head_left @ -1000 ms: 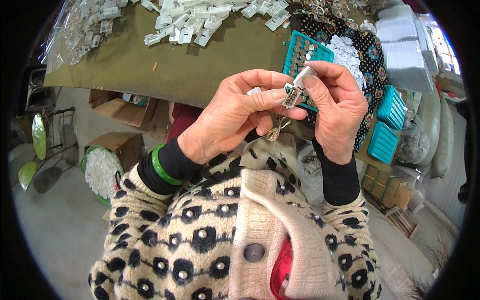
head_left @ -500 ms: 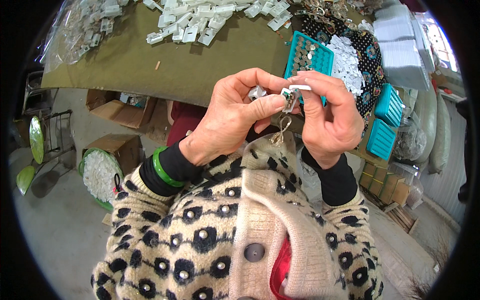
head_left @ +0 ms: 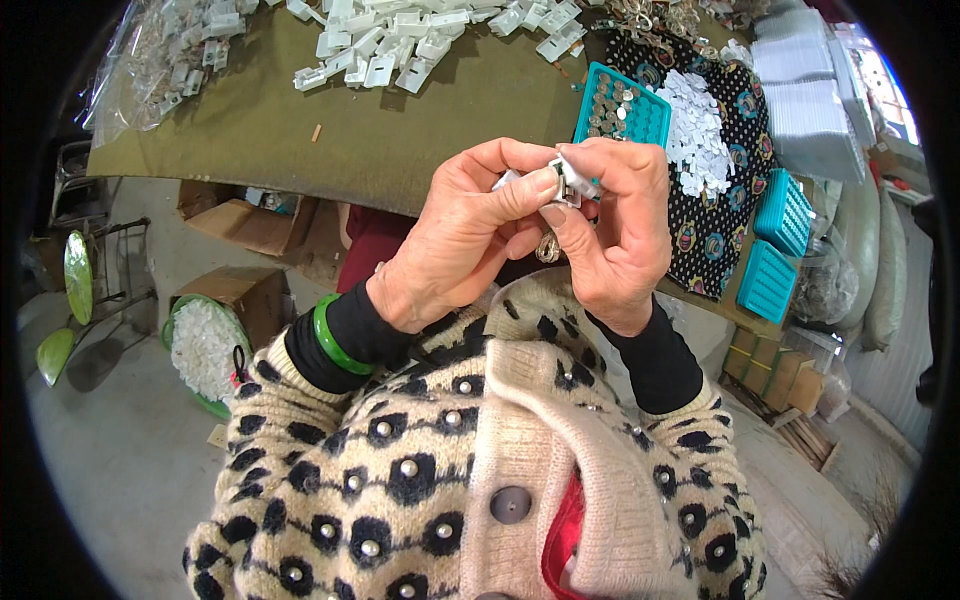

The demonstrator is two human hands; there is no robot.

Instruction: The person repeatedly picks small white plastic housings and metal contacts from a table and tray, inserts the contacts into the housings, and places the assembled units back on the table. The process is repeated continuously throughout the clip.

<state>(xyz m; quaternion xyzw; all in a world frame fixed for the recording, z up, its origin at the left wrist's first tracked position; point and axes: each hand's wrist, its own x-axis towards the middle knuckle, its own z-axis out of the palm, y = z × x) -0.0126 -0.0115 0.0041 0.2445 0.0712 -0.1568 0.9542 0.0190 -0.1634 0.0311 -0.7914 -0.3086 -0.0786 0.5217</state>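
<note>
My left hand [head_left: 455, 220] pinches a small white plastic casing [head_left: 567, 186] between thumb and fingers, with metal and green parts showing inside it. From the other side, my right hand [head_left: 625, 225] grips the same casing, thumb below and fingers above. A looped bundle of thin, pale wire [head_left: 547, 246] hangs just beneath the hands. Another whitish piece [head_left: 507, 180] shows behind my left fingers, mostly hidden. Beyond the right hand, a teal tray [head_left: 652, 122] holds several round silver discs, and a pile of flat white pieces [head_left: 697, 135] lies beside it on dark patterned cloth.
White plastic casings [head_left: 380, 45] are heaped at the table's far side, with a clear bag of parts [head_left: 165, 60] to their left. Stacked white trays [head_left: 810, 100] and teal trays [head_left: 768, 280] stand at the right. A green-rimmed basin [head_left: 205, 350] sits on the floor at left.
My right hand has moved left and closed in on the casing. A flat white piece that stood out at its fingertips now sits against the casing. The wire loop has risen and is partly hidden.
</note>
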